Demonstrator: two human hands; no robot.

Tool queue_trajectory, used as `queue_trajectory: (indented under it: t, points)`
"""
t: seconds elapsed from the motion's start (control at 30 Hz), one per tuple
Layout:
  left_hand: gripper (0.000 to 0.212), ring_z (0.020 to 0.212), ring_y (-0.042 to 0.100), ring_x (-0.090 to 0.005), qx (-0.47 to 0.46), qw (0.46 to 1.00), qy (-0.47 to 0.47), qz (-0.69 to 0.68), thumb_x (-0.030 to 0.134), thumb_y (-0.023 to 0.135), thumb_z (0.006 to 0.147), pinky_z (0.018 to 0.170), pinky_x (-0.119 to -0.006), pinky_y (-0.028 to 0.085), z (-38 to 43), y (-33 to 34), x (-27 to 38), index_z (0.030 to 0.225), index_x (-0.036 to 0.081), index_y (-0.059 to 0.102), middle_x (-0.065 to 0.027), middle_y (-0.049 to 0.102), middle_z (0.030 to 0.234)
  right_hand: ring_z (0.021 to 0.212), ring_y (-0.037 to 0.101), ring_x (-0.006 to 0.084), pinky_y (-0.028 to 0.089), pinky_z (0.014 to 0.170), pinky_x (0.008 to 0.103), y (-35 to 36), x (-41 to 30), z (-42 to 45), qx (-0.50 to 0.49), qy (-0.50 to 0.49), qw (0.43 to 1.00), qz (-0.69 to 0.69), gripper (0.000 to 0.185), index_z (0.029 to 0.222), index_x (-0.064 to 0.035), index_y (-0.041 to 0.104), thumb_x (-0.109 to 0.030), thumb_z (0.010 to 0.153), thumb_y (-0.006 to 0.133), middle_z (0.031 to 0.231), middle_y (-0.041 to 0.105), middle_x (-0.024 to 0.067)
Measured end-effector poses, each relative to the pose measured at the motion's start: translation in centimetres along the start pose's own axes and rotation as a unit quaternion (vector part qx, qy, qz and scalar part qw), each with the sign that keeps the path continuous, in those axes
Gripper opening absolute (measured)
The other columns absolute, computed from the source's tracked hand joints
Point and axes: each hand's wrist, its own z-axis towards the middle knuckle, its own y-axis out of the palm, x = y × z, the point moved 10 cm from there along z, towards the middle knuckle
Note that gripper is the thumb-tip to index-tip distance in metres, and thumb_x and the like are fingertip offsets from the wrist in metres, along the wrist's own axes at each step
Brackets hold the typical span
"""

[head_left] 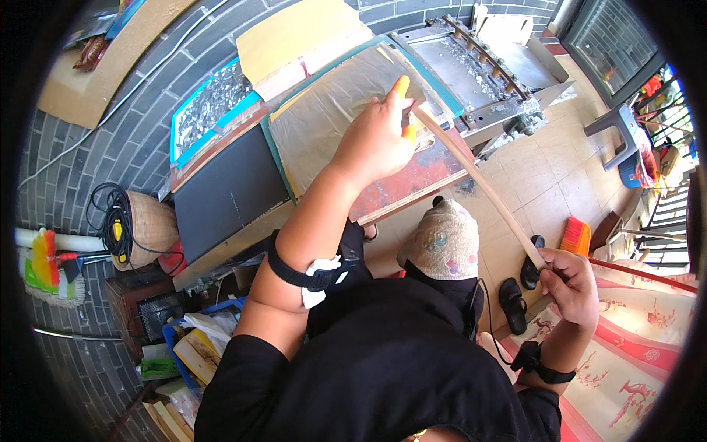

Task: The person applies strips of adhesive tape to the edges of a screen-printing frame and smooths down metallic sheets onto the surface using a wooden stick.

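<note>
My left hand [375, 138], with orange finger covers on at least two digits, grips the far end of a long, thin tan strip [480, 182] above the work table. A small greyish flat piece [418, 102] shows beside its fingertips; I cannot tell what it is. My right hand [571, 284] pinches the strip's near end between thumb and fingers. Between the hands, the strip slants down to the right, past my knee, which wears a beige patterned cloth cover [442, 243]. Beneath my left hand lies a board under a wrinkled clear plastic sheet [326, 121].
The table's worn red top [409, 182] ends near my knee. Beyond it stand a blue-edged tray of silvery scraps [212, 108], a yellow paper stack [298, 44] and a metal machine [469, 66] strewn with scraps. Black sandals [512, 306] and an orange broom [574, 235] are at right.
</note>
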Motion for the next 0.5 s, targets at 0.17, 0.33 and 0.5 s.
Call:
queue_trajectory:
  t: [0.17, 0.33, 0.5]
  points:
    - [0.061, 0.111, 0.055, -0.0349, -0.024, 0.996, -0.083, 0.026, 0.003, 0.057, 0.081, 0.096, -0.036, 0.042, 1.3, 0.0, -0.6, 0.137, -0.001, 0.034, -0.0203, 0.058, 0.122, 0.050, 0.050, 0.0123, 0.039, 0.049, 0.0249, 0.1, -0.6, 0.3, -0.016, -0.005, 1.000, -0.018, 0.025, 0.101, 0.0110, 0.058, 0.009, 0.076, 0.053, 0.058, 0.049, 0.0062]
    - [0.060, 0.109, 0.058, -0.0297, 0.094, 0.994, -0.052, 0.011, 0.000, 0.059, 0.080, 0.092, -0.034, 0.044, -0.7, -3.7, -1.0, 0.136, 0.001, 0.037, -0.0192, 0.059, 0.120, 0.051, 0.049, 0.0100, 0.038, 0.050, 0.0237, -0.8, -0.1, -0.2, 0.023, -0.001, 1.000, 0.018, 0.025, 0.101, 0.0106, 0.059, 0.008, 0.077, 0.053, 0.060, 0.051, 0.0043]
    - [0.051, 0.092, 0.063, -0.0198, 0.219, 0.972, -0.087, -0.020, 0.002, 0.064, 0.080, 0.077, -0.031, 0.050, -6.1, -10.1, -7.6, 0.128, -0.001, 0.045, -0.0136, 0.063, 0.104, 0.055, 0.049, 0.0069, 0.038, 0.052, 0.0210, -1.4, 1.9, -0.7, 0.004, 0.030, 0.999, 0.042, 0.027, 0.107, 0.0094, 0.058, 0.007, 0.082, 0.049, 0.064, 0.054, 0.0015]
